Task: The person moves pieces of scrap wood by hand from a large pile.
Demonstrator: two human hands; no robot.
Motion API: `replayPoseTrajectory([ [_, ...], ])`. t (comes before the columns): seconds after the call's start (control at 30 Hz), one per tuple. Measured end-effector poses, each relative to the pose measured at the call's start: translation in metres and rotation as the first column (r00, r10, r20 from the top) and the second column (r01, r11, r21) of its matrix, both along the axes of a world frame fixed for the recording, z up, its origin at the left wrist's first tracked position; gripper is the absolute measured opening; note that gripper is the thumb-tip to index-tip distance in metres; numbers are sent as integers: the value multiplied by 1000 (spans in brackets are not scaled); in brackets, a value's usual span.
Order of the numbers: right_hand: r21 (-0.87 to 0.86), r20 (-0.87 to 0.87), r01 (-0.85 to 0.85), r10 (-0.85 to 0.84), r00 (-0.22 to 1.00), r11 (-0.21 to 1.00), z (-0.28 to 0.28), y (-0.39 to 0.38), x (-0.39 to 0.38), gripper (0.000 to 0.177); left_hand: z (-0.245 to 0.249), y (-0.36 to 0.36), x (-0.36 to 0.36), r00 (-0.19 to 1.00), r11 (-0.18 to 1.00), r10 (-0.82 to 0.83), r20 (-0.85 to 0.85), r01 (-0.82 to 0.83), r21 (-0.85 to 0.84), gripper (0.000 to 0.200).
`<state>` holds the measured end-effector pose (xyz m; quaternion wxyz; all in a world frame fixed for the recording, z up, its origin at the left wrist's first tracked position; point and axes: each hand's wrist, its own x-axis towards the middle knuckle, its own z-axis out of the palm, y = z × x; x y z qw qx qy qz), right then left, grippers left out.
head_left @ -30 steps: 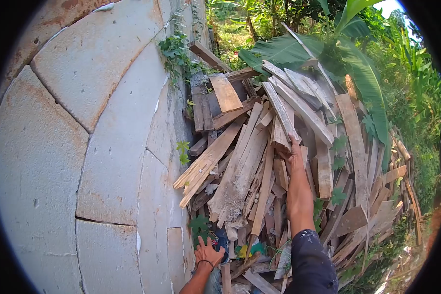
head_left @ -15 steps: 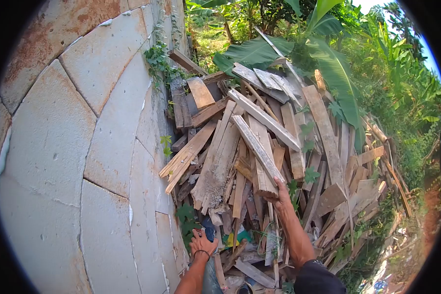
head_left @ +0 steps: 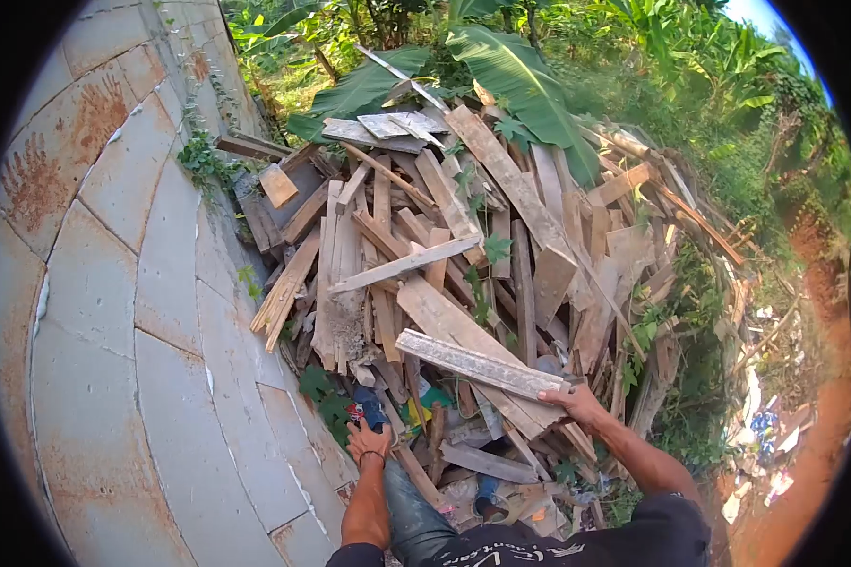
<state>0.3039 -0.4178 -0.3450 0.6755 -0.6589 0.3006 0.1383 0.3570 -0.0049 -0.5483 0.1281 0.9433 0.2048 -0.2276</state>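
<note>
Plank [head_left: 482,365] end in outstretched right hand [head_left: 576,404]

head cam | one view, worn at head height | faces forward and down, fisheye | scrap-wood pile [head_left: 501,217] close, centre to 1 o'clock | grey plank [head_left: 482,364] nearest, 5 o'clock | concrete-block wall [head_left: 113,312] 9 o'clock | banana leaves [head_left: 520,76] 12 o'clock

**Hands, Planks and Leaves, Counted**

Two hands are in view: one left hand [head_left: 369,440] and one right hand [head_left: 576,404]. One grey plank [head_left: 482,364] is held apart from the rest. One heap [head_left: 501,217] holds more boards than can be counted. There is one wall [head_left: 113,312] and two big banana leaves [head_left: 520,76].
</note>
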Motion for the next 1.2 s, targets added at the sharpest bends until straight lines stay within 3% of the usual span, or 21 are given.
replayPoseTrajectory([
  [0.07, -370, -304, -356, 250, 919, 858, 26, -34, -49, 72, -5, -9, -7, 997, 999, 35, 69, -37, 25, 78],
  [0.1, -419, -312, -365, 245, 918, 831, 28, -49, -77, 80, -6, -13, -10, 997, 1000, -1, 71, -1, 18, 78],
  [0.17, -553, -509, -588, 319, 800, 591, 42, -75, -127, 82, -7, -21, -15, 993, 997, -11, 113, 2, 83, 73],
  [0.2, -556, -614, -694, 338, 714, 457, 54, -82, -145, 80, -4, -27, -17, 992, 996, -37, 119, 28, 79, 73],
  [0.23, -562, -610, -679, 318, 726, 472, 52, -94, -168, 80, -1, -31, -18, 992, 995, -38, 120, 26, 99, 72],
  [0.3, -511, -701, -843, 485, 523, 171, 34, -112, -224, 71, 0, -41, -21, 990, 989, -50, 135, 31, 142, 70],
  [0.33, -514, -700, -837, 473, 535, 185, 27, -113, -245, 71, -2, -44, -22, 988, 989, -68, 139, 48, 140, 70],
  [0.4, -374, -800, -927, 497, 337, 27, 12, -115, -286, 58, -6, -50, -24, 988, 985, -74, 138, 51, 164, 70],
  [0.53, -331, -809, -940, 536, 240, -78, -57, -129, -364, 51, -7, -63, -30, 987, 981, -115, 113, 96, 166, 69],
  [0.6, -229, -855, -973, 485, 185, -33, -87, -138, -389, 56, -9, -67, -33, 988, 985, -108, 114, 90, 145, 70],
  [0.67, -245, -850, -969, 479, 220, 11, -122, -159, -406, 60, -7, -64, -39, 987, 981, -120, 105, 102, 164, 71],
  [0.77, -240, -865, -968, 436, 249, 78, -109, -188, -376, 67, 2, -65, -39, 994, 987, -85, 70, 75, 139, 71],
  [0.8, -216, -886, -972, 399, 237, 97, -84, -195, -349, 71, 1, -64, -41, 995, 988, -70, 68, 60, 140, 71],
  [0.87, -287, -898, -942, 293, 328, 175, -21, -216, -290, 79, 2, -62, -41, 997, 989, -60, 57, 51, 142, 70],
  [0.93, -400, -869, -896, 232, 437, 191, 85, -239, -222, 87, 9, -59, -38, 999, 985, -51, 17, 48, 164, 70],
  [0.97, -499, -840, -858, 172, 514, 124, 152, -243, -187, 84, 5, -56, -36, 999, 984, -43, 19, 39, 176, 68],
  [1.03, -786, -560, -582, 156, 813, 209, 276, -263, -127, 74, 15, -51, -38, 999, 988, -25, 38, 18, 155, 68],
  [1.07, -812, -522, -514, 48, 851, 275, 340, -266, -90, 67, 18, -47, -38, 999, 991, 0, 50, -7, 134, 67],
  [1.13, -955, -248, -262, 105, 963, 142, 437, -313, -22, 61, 14, -35, -35, 995, 992, 58, 85, -67, 108, 67],
  [1.17, -975, -220, -221, 39, 975, 8, 482, -311, 12, 71, 10, -30, -37, 993, 994, 75, 96, -83, 74, 67],
  [1.2, -995, -84, -83, 30, 996, -51, 509, -330, 50, 99, 5, -21, -47, 991, 994, 93, 99, -97, 43, 67],
])
